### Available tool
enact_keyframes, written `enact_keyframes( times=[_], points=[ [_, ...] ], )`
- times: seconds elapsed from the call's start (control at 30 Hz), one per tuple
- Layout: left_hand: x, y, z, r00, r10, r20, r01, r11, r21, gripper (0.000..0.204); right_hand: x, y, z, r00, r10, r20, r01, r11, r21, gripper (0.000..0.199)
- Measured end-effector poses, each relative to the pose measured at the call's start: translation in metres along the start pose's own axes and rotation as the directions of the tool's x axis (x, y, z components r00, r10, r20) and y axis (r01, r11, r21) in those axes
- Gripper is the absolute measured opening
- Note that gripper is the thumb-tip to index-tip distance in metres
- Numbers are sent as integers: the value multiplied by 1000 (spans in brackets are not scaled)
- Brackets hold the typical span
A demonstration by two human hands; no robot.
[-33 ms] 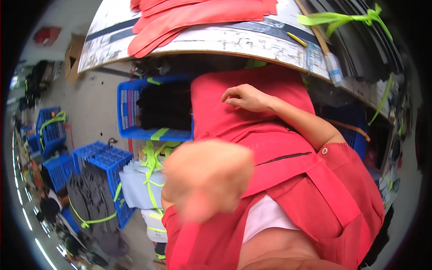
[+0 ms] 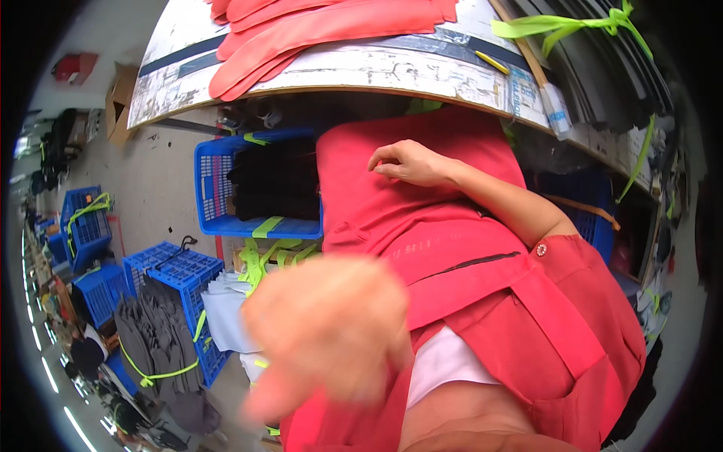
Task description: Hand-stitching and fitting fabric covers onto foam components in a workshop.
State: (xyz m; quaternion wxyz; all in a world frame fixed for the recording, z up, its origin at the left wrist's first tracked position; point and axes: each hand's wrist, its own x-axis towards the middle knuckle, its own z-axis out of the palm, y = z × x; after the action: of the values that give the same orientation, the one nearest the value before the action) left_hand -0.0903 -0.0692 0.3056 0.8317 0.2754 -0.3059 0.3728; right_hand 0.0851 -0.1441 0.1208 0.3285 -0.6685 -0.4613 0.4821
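Note:
Close in front of the view, my left hand is a motion-blurred shape raised above the red clothing; its fingers are smeared and anything in them cannot be made out. My right hand rests on the red cloth over my lap, fingers loosely bent and apart, nothing in them. On the white worktable ahead lies a pile of coral-red cut pieces, touched by neither hand.
A blue crate with black pieces stands left of my lap. Farther left are more blue crates, dark grey pieces tied with a yellow-green strip, and pale-blue pieces. A yellow pen-like object and black sheets lie on the table.
My left hand has moved slightly left and down, still blurred. My right hand stays on the red cloth. The whole view has shifted a little.

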Motion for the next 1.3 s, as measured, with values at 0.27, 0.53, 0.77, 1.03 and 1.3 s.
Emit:
enact_keyframes(
  times=[0.27,0.53,0.77,1.03,1.3],
  points=[
    [-5,6,33,992,-60,-109,53,996,-68,28,4,-8,3,997,12,73,-8,998,-59,22],
    [-7,0,37,992,-73,-102,59,989,-139,30,7,4,14,997,5,76,-5,1000,5,22],
    [-4,-13,52,983,-165,-84,142,964,-226,31,7,4,16,996,32,80,-33,999,11,22],
    [1,-15,58,965,-263,-9,245,908,-339,32,8,7,18,997,10,76,-8,999,-36,22],
    [6,-42,69,948,-316,34,291,818,-497,33,6,-2,10,997,30,73,-25,998,-63,21]
  ],
)
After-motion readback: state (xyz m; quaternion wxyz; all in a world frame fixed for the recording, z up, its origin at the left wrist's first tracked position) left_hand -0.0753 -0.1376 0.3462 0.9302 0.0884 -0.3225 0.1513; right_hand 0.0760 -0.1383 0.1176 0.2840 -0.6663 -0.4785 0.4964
